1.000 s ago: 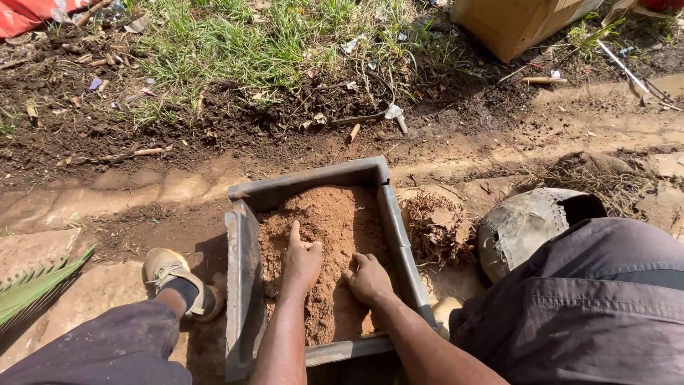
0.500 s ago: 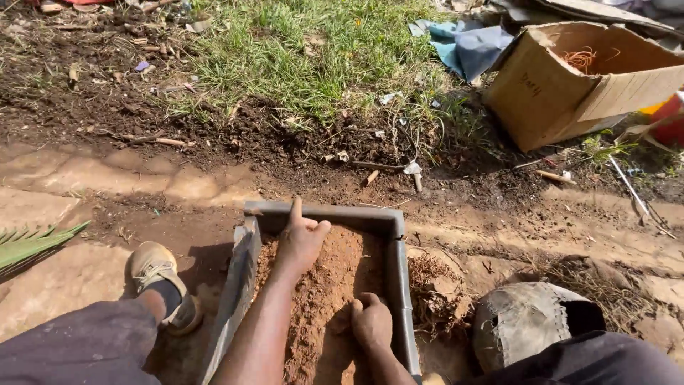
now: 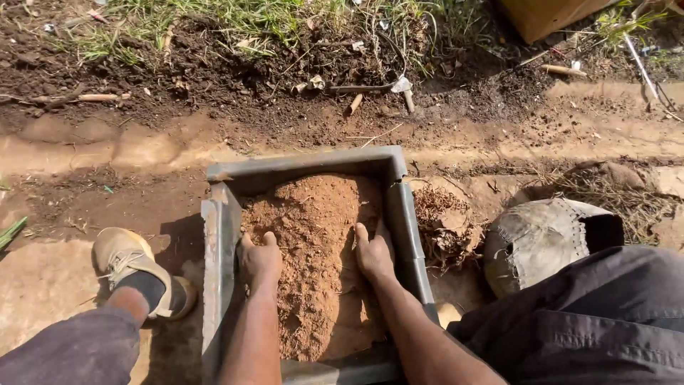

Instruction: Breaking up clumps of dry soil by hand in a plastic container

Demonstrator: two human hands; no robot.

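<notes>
We see hard daylight, bright and warm. Shadows are short and sharp-edged: the mould [image 3: 221,235] wall casts a dark band over the ground at its left side, and the shoe [image 3: 132,267] darkens the ground beside it. Pale ground [image 3: 43,285] at lower left nears glare. The soil [image 3: 313,235] in the mould is evenly lit, grain crisp. Focus holds across the frame; we note mild bending at the edges, no motion blur.
</notes>
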